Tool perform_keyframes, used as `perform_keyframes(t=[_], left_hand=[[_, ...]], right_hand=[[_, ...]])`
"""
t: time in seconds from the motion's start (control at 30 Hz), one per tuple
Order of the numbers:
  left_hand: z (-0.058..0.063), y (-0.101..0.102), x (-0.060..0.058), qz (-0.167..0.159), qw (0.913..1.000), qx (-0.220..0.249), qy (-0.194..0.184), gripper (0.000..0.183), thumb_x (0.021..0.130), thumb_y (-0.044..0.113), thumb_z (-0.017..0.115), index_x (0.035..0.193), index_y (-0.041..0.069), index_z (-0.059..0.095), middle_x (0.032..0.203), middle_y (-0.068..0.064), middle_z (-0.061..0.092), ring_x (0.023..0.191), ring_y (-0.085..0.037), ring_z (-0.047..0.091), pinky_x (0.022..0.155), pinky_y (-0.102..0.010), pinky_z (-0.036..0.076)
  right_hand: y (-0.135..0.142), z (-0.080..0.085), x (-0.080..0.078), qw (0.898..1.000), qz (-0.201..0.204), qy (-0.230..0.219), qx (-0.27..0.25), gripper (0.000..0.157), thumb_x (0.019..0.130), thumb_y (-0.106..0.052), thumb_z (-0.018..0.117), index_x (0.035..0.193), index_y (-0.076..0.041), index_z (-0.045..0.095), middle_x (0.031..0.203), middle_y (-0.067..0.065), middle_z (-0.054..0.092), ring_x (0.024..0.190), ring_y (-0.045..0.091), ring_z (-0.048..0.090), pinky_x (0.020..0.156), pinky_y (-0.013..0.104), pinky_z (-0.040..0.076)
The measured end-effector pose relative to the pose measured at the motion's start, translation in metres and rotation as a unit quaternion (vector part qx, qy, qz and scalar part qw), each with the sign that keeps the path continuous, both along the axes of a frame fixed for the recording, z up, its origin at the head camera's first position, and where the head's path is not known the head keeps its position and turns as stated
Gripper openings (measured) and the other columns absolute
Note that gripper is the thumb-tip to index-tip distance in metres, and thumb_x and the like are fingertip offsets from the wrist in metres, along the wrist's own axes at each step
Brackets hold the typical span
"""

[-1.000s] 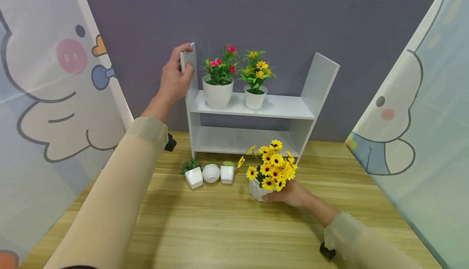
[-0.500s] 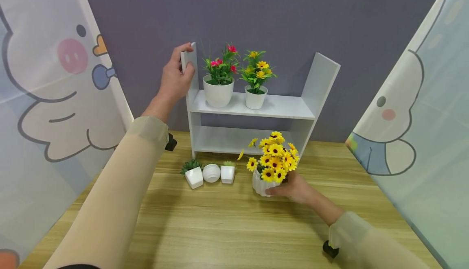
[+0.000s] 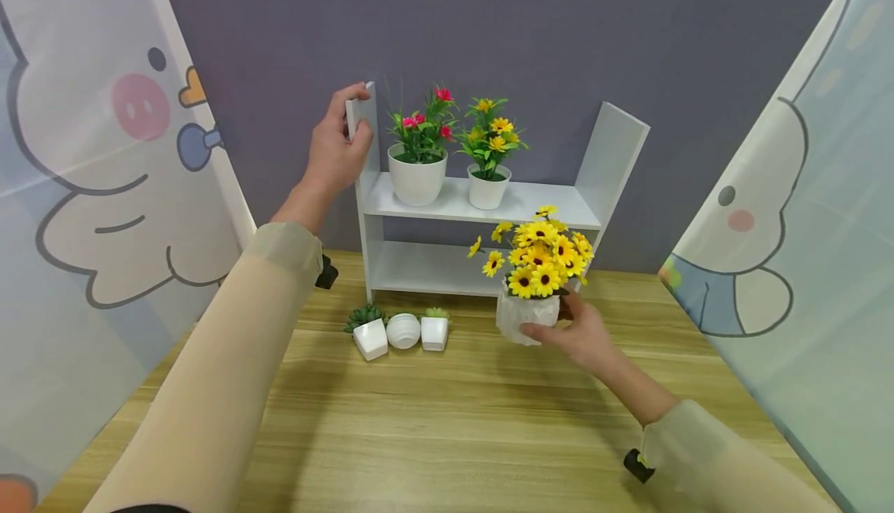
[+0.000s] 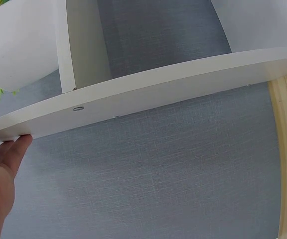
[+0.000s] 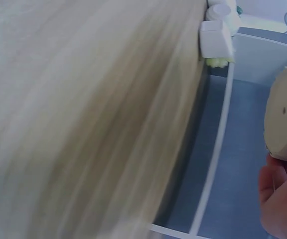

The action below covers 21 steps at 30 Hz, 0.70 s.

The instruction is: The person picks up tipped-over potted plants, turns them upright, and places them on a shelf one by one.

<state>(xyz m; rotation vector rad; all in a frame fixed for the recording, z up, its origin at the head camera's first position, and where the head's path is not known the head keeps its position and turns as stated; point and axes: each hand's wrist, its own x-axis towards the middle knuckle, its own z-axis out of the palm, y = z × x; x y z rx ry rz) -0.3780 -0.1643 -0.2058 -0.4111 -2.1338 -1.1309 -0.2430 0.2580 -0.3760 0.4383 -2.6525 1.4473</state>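
Observation:
My right hand [image 3: 583, 334] grips a white ribbed pot [image 3: 524, 319] of yellow sunflowers [image 3: 541, 257], held above the table before the right part of the shelf. In the right wrist view the pot's flat underside [image 5: 281, 112] shows, with fingers at its edge. My left hand [image 3: 338, 140] holds the top of the left side panel [image 3: 370, 129] of a white two-tier shelf [image 3: 538, 202], thumb on one side and fingers over the edge. On the upper tier stand a white pot with pink flowers [image 3: 417, 175] and a smaller one with yellow flowers [image 3: 487, 189].
Three small white succulent pots lie tipped over in a row on the wooden table [image 3: 419, 435]: a left one [image 3: 370, 339], a round one [image 3: 403, 331] and a right one [image 3: 434, 334]. A grey wall [image 3: 489, 24] stands behind the shelf; cartoon-printed panels flank both sides.
My right hand has lifted the sunflower pot up and rightward, toward the shelf. My left hand has stayed on the side panel.

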Motion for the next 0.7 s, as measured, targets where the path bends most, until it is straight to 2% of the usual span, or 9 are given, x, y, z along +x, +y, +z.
perform_keyframes(t=[0.1, 0.2, 0.37, 0.57, 0.7], left_hand=[[0.0, 0.0, 0.0, 0.001, 1.0, 0.0, 0.0, 0.047, 0.112, 0.022, 0.043, 0.159, 0.024, 0.047, 0.168, -0.003, 0.053, 0.098, -0.031, 0.062, 0.076, -0.033, 0.044], [0.0, 0.0, 0.0, 0.002, 1.0, -0.002, -0.006, 0.047, 0.113, 0.023, 0.043, 0.159, 0.025, 0.047, 0.172, 0.002, 0.049, 0.105, -0.031, 0.065, 0.08, -0.034, 0.046], [0.001, 0.0, 0.001, 0.005, 0.9999, -0.002, -0.012, 0.047, 0.113, 0.024, 0.043, 0.16, 0.026, 0.046, 0.171, -0.001, 0.05, 0.113, -0.032, 0.066, 0.084, -0.035, 0.048], [0.0, 0.0, 0.0, 0.002, 1.0, 0.001, -0.004, 0.047, 0.112, 0.022, 0.044, 0.159, 0.025, 0.047, 0.164, -0.011, 0.056, 0.103, -0.033, 0.064, 0.078, -0.034, 0.046], [0.0, 0.001, 0.001, 0.002, 1.0, 0.002, -0.005, 0.047, 0.112, 0.022, 0.043, 0.159, 0.025, 0.047, 0.162, -0.014, 0.058, 0.102, -0.032, 0.063, 0.078, -0.033, 0.045]], right_hand=[[0.0, 0.01, 0.001, 1.0, -0.019, 0.017, -0.005, 0.067, 0.095, -0.027, 0.087, 0.145, 0.005, 0.057, 0.129, 0.022, 0.07, 0.11, 0.028, 0.066, 0.079, 0.028, 0.059], [0.002, 0.02, 0.0, 0.999, -0.037, 0.023, -0.002, 0.065, 0.097, -0.031, 0.085, 0.145, 0.004, 0.056, 0.132, 0.021, 0.067, 0.113, 0.028, 0.064, 0.08, 0.027, 0.058], [0.007, 0.034, -0.004, 0.998, -0.049, 0.042, -0.005, 0.063, 0.101, -0.035, 0.082, 0.145, 0.001, 0.055, 0.129, 0.019, 0.066, 0.11, 0.024, 0.064, 0.078, 0.028, 0.058], [0.008, 0.05, -0.006, 0.994, -0.072, 0.086, -0.018, 0.05, 0.1, -0.035, 0.082, 0.132, -0.003, 0.062, 0.111, 0.006, 0.067, 0.095, 0.016, 0.064, 0.072, 0.025, 0.056], [0.007, 0.061, -0.009, 0.989, -0.092, 0.117, -0.018, 0.047, 0.099, -0.036, 0.083, 0.129, -0.005, 0.065, 0.103, 0.001, 0.065, 0.088, 0.014, 0.062, 0.068, 0.023, 0.053]])
